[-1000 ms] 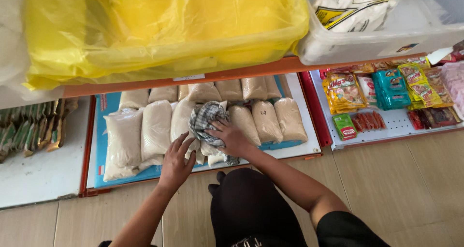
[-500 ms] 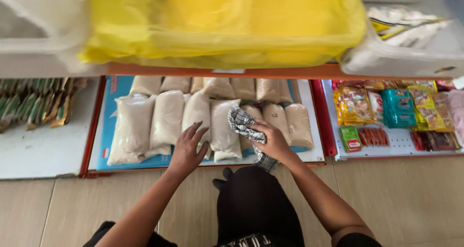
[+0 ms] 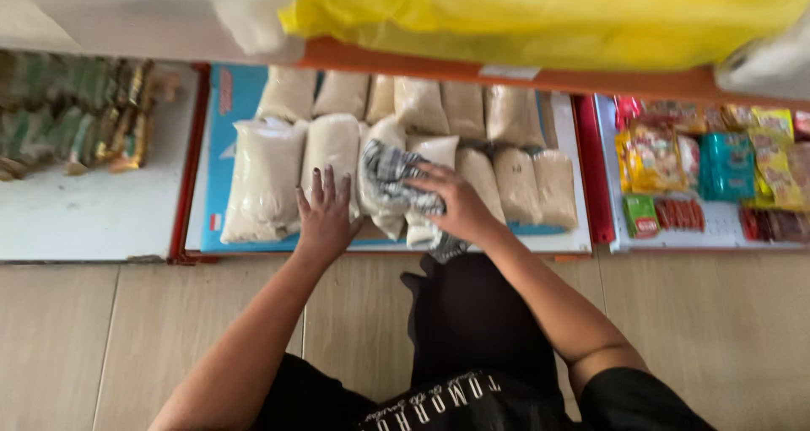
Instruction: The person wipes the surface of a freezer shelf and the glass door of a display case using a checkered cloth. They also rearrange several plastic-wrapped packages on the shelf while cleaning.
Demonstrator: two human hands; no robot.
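My right hand (image 3: 456, 205) grips a crumpled black-and-white patterned cloth (image 3: 392, 175) and presses it on a clear bag of pale grain (image 3: 384, 140) in the front row. With fingers spread, my left hand (image 3: 325, 214) rests flat on the lower end of another bag of grain (image 3: 331, 154). Two rows of such bags (image 3: 439, 106) lie on a blue-lined bottom shelf (image 3: 229, 102) with red edges.
A big yellow plastic sack (image 3: 548, 13) sits on the orange shelf above. Colourful snack packets (image 3: 717, 165) fill the shelf to the right. Small wrapped goods (image 3: 76, 114) lie on the white shelf at left. Beige floor tiles (image 3: 709, 330) spread below.
My right hand with the cloth has shifted across the front bags, right and then back left. My left hand stays flat beside it. My head has moved, so the whole view has slid sideways.
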